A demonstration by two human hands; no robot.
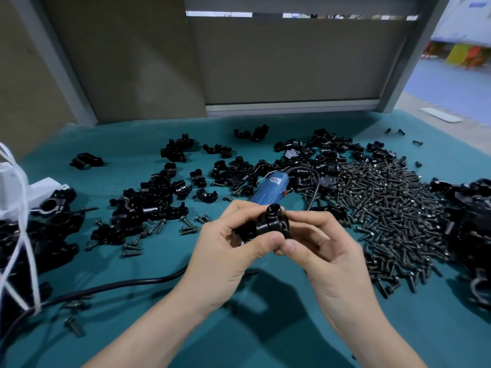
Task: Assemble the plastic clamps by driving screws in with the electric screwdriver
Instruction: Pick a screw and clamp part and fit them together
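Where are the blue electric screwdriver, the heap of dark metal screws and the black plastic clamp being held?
blue electric screwdriver (269,189): head view, its blue body.
heap of dark metal screws (385,208): head view, pile's middle.
black plastic clamp (265,227): head view, its front face.

Teal table (164,257); clamp parts (148,205), screws (393,208), screwdriver (271,189)

Black clamp (268,227) held aloft; blue screwdriver (271,188) lying behind.
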